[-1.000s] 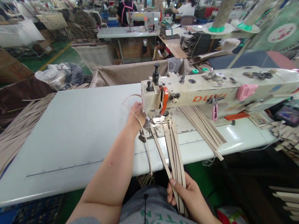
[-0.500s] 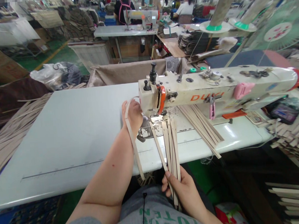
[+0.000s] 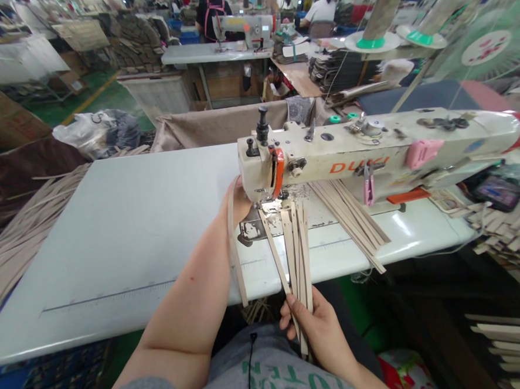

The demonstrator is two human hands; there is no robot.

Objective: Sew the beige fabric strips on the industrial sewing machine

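A cream sewing machine (image 3: pixel 371 146) stands on the white table (image 3: pixel 125 226). My left hand (image 3: pixel 238 203) reaches behind the needle area at the machine's head and holds a beige strap (image 3: pixel 233 243) that loops over my wrist and hangs past the table edge. My right hand (image 3: pixel 314 326), below the table's front edge over my lap, grips a bundle of several beige straps (image 3: pixel 296 245) that run up to the presser foot (image 3: pixel 272 208).
More beige straps (image 3: pixel 349 218) lie fanned under the machine arm. A large pile of straps (image 3: pixel 20 232) hangs off the table's left end. Stacked pieces (image 3: pixel 509 232) sit at the right. Thread cones (image 3: pixel 371 41) stand behind. Other people work at a far sewing table (image 3: pixel 216 50).
My left hand has drawn the loose strap down so it hangs straight beside my forearm rather than looping in the air. My right hand has shifted slightly left with the bundle.
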